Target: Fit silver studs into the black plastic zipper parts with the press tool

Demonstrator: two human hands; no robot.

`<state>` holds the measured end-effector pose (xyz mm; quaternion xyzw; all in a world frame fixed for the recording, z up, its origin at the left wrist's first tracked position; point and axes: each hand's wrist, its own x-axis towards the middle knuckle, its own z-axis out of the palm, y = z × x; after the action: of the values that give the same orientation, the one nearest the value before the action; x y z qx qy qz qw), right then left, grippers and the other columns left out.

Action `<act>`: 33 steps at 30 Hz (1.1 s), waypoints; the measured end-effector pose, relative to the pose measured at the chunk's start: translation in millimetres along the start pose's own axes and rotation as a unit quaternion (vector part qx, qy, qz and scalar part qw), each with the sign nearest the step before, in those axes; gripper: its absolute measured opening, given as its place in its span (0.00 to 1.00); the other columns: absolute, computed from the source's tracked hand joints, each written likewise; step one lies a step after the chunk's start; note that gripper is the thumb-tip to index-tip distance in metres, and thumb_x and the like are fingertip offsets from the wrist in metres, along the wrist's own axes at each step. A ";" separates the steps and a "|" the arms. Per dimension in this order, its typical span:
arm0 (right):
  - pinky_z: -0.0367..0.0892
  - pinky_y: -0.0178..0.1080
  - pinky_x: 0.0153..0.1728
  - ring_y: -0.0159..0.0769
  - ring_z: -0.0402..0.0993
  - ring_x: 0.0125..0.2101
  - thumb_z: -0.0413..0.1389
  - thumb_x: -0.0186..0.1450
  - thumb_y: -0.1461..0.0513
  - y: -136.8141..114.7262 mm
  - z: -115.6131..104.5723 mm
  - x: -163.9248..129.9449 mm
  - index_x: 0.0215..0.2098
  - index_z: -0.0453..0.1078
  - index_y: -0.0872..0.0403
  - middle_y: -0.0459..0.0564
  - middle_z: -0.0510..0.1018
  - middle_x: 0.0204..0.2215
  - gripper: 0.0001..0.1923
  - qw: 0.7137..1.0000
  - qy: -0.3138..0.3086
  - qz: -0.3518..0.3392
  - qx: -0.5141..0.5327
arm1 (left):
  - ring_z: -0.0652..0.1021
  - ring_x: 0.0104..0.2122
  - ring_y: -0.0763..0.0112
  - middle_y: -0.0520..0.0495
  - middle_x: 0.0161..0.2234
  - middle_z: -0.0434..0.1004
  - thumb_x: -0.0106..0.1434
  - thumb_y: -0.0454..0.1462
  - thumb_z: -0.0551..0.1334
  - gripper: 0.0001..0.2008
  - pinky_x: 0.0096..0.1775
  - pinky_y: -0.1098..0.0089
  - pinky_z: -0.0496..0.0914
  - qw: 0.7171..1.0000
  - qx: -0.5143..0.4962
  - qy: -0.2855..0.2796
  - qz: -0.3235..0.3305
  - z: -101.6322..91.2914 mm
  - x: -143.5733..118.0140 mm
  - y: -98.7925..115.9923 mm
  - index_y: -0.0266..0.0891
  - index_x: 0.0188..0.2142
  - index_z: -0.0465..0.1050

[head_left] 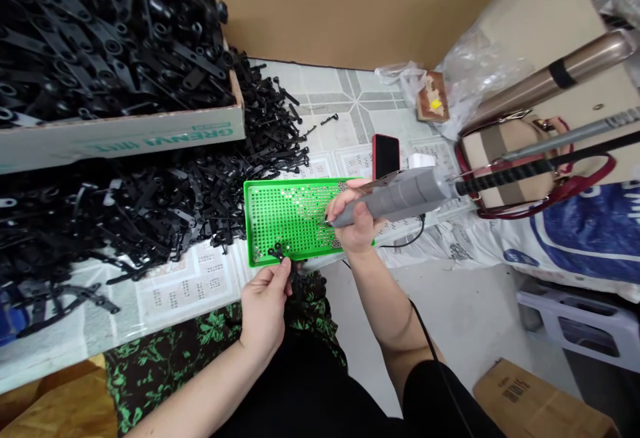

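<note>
My right hand (357,221) is wrapped round a grey electric screwdriver (400,197), which lies slanted with its tip pointing left over a green perforated tray (247,225). Small shiny screws (305,198) sit in and on the tray's holes, with more gathered at its right end. At the tray's near edge, my left hand (267,295) pinches a small black plastic part (276,250) between thumb and finger. The screwdriver's tip and the black part are apart. Part of the tray's right end is hidden behind my right hand.
A cardboard box (200,128) heaped with black plastic parts (125,38) stands at upper left, and more parts spill along the table. Behind the screwdriver is a red-edged phone (386,156). To the right are a handbag (510,165), a coiled cable (510,175) and a stool (585,325).
</note>
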<state>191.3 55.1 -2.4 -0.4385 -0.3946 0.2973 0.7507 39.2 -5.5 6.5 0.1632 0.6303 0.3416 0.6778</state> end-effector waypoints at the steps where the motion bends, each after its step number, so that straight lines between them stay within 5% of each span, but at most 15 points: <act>1: 0.62 0.32 0.14 0.26 0.63 0.12 0.57 0.60 0.50 0.2 -0.1 -0.2 0.38 0.65 0.49 0.35 0.67 0.15 0.15 1.000 -0.003 0.001 0.006 | 0.63 0.17 0.81 0.55 0.15 0.69 0.42 0.49 0.73 0.19 0.19 0.78 0.55 1.000 -0.002 -0.004 -0.003 0.2 -0.1 0.5 0.35 0.20 0.74; 7: 0.62 0.32 0.15 0.26 0.63 0.12 0.57 0.59 0.48 1.9 -1.6 -2.9 0.39 0.65 0.48 0.35 0.67 0.15 0.16 1.000 -0.004 -0.006 0.001 | 0.72 0.17 0.78 0.49 0.19 0.77 0.37 0.47 0.74 0.19 0.18 0.79 0.62 0.999 -0.023 0.003 -0.045 3.0 -1.3 6.0 0.34 0.20 0.75; 18: 0.63 0.34 0.16 0.27 0.63 0.13 0.57 0.58 0.46 0.1 -2.4 -8.8 0.41 0.63 0.47 0.35 0.66 0.16 0.20 0.998 -0.046 -0.021 -0.043 | 0.79 0.21 0.71 0.51 0.18 0.75 0.37 0.40 0.75 0.14 0.23 0.77 0.71 0.996 -0.060 -0.001 -0.072 3.7 -0.6 12.4 0.34 0.19 0.74; 24: 0.68 0.40 0.31 0.31 0.68 0.22 0.58 0.61 0.55 -5.8 11.7 -22.9 0.47 0.61 0.44 0.39 0.69 0.23 0.18 0.981 0.108 -0.024 -0.160 | 0.71 0.15 0.76 0.52 0.14 0.72 0.45 0.42 0.71 0.13 0.18 0.75 0.62 0.999 0.024 -0.006 -0.028 0.2 2.7 7.5 0.36 0.19 0.73; 29: 0.62 0.34 0.17 0.28 0.63 0.14 0.58 0.60 0.49 -0.1 2.8 -13.6 0.42 0.64 0.45 0.36 0.65 0.17 0.16 0.998 0.016 -0.009 -0.058 | 0.66 0.15 0.75 0.53 0.11 0.68 0.49 0.45 0.68 0.14 0.21 0.71 0.59 0.996 0.086 -0.016 0.024 -3.6 4.6 3.4 0.38 0.17 0.72; 33: 0.61 0.32 0.15 0.26 0.61 0.13 0.57 0.59 0.49 -10.3 2.6 -6.2 0.40 0.67 0.47 0.35 0.64 0.15 0.15 0.999 0.015 -0.043 0.016 | 0.66 0.16 0.74 0.54 0.11 0.67 0.50 0.44 0.68 0.15 0.23 0.71 0.59 0.995 0.090 -0.014 0.032 -4.6 4.5 1.8 0.39 0.16 0.71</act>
<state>186.8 46.8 5.5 -0.4134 -0.3969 0.2640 0.7758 34.1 -2.2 3.6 0.2482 0.6436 0.3028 0.6576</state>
